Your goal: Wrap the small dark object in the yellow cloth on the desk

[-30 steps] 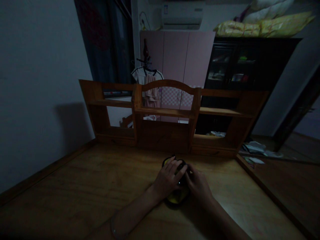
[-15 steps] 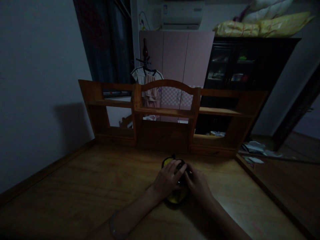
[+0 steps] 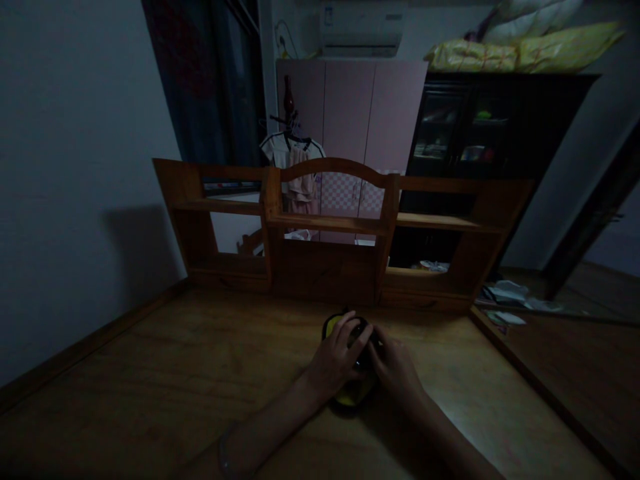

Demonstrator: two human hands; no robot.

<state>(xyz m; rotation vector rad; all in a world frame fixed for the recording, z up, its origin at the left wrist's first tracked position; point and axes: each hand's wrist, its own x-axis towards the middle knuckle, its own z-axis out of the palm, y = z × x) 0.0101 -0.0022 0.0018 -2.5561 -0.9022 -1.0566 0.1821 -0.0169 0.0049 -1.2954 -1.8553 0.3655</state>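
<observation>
A yellow-and-black rounded item (image 3: 351, 395), like a small pouch or case, lies on the wooden tabletop in front of me. A dark, glossy object (image 3: 361, 361) shows on top of it between my hands; its kind is hard to make out in the dim light. My left hand (image 3: 334, 355) is laid over this object from the left, fingers curled round its upper part. From the right, my right hand (image 3: 397, 367) presses its thumb and fingers against the object's side. Both hands hide much of it.
Behind the hands, a wooden shelf unit (image 3: 327, 225) spans the back of the tabletop (image 3: 200, 360). A wall (image 3: 90, 220) borders the left side, and a raised wooden edge (image 3: 530, 370) runs along the right. Beyond stand a pink wardrobe (image 3: 349, 107) and a dark cabinet (image 3: 525, 127).
The left fingers have shifted very slightly on the dark object. The view has moved a little; otherwise the hands and the yellow-and-black item keep their places.
</observation>
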